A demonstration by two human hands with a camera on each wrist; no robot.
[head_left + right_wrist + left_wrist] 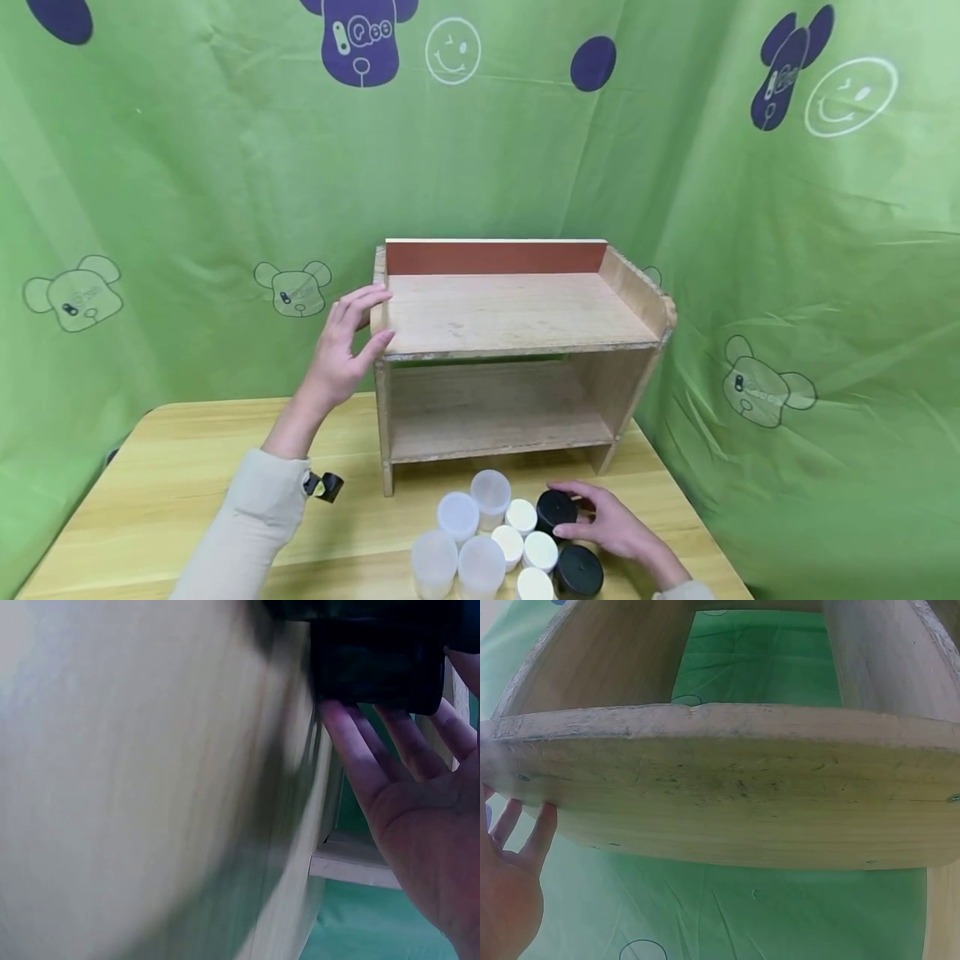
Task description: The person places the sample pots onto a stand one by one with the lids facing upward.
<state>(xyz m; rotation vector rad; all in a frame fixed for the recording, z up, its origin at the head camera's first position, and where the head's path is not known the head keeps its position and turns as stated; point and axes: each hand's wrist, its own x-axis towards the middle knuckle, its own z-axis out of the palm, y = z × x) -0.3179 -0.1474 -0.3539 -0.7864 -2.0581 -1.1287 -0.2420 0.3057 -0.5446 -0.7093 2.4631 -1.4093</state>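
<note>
Black jar (556, 507) is in my R hand (611, 525): thumb on its near side, fingers on the far side, spread just enough to hold it. It's among the rightmost of the group, w/ a 2nd black jar (578, 572) nearer me, four white-capped jars (540, 552) to the left & four translucent jars (480, 567) further left. L hand (339, 357) rests, fingers fairly straight & a bit apart, against the L side of the wooden shelf unit (517, 317), which stands on the table (187, 467) behind the jars. I'd call the step in hand taking hold of this jar; can't tell if its base is off the table. Next move prob. calls for a snug grip & straight lift, w/o bumping the white-capped one just beside it; L hand should prob. steady the unit meanwhile.
</note>
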